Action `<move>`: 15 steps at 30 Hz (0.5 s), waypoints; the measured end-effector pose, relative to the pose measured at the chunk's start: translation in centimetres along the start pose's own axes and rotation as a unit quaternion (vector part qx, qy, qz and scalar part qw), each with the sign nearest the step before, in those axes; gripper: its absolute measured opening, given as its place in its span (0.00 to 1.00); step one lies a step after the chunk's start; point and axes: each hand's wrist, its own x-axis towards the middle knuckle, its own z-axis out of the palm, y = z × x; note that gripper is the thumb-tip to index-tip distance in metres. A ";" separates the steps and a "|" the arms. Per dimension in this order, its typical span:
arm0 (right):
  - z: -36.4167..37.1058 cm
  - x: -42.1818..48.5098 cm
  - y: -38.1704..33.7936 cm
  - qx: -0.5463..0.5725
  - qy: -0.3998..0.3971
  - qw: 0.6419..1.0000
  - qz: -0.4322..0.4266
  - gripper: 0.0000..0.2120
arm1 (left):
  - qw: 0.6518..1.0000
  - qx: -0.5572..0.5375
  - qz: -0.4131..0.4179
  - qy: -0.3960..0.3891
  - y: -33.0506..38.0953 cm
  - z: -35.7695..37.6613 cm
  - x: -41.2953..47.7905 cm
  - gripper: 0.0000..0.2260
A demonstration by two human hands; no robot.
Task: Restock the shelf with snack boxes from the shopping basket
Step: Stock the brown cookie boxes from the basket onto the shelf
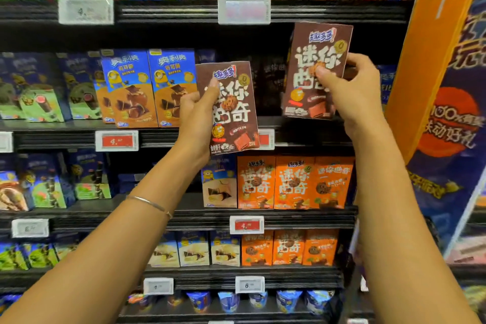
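While both arms reach up at shelf (302, 123), each hand grips one brown snack box. Left hand (196, 113): fingers closed around left edge of lower brown box (231, 113), thumb across front; box upright, slightly tilted, held in front of shelf lip, overlapping red price tag (117, 141) row. Right hand (349, 92): fingers pinching right edge of upper brown box (313, 60), raised above shelf, right of lower box. Both boxes: dark brown, large white characters, cookie picture, blue logo on top. Orange boxes (294, 183) stand one level below shelf.
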 end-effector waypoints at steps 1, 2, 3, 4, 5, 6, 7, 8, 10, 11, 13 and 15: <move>0.0 0.9 0.7 -0.024 0.026 0.999 -0.007 0.21 | 1.000 0.002 0.009 0.002 0.2 0.2 0.2 0.26; 0.0 1.6 1.5 -0.046 0.048 0.998 -0.012 0.22 | 1.000 0.005 0.016 0.002 0.3 0.4 0.4 0.25; 0.1 2.5 2.3 -0.068 0.065 0.995 -0.013 0.23 | 1.000 0.008 0.020 0.002 0.4 0.6 0.6 0.24; 0.3 3.3 3.0 -0.090 0.077 0.993 -0.010 0.24 | 1.000 0.009 0.023 0.002 0.5 0.8 0.8 0.22; 0.5 4.1 3.7 -0.114 0.082 0.990 -0.001 0.26 | 1.000 0.009 0.026 0.003 0.5 1.0 0.9 0.20; 0.7 4.9 4.4 -0.141 0.082 0.987 0.011 0.26 | 1.000 0.010 0.028 0.004 0.6 1.1 1.1 0.19; 0.9 5.7 4.9 -0.172 0.078 0.982 0.020 0.26 | 0.999 0.016 0.031 0.004 0.5 1.2 1.3 0.18; 1.1 6.3 5.5 -0.202 0.076 0.976 0.028 0.25 | 0.999 0.023 0.034 0.004 0.5 1.3 1.4 0.18; 1.4 7.2 6.4 -0.240 0.079 0.967 0.046 0.22 | 0.998 0.034 0.043 0.006 0.4 1.4 1.7 0.17; 1.6 7.5 6.9 -0.250 0.081 0.963 0.056 0.20 | 0.998 0.037 0.048 0.008 0.3 1.5 1.8 0.17; 1.9 8.0 7.5 -0.267 0.085 0.957 0.076 0.19 | 0.998 0.043 0.051 0.008 0.2 1.5 2.1 0.18; 2.1 8.5 7.9 -0.278 0.087 0.952 0.096 0.19 | 0.998 0.045 0.054 0.009 0.2 1.6 2.4 0.20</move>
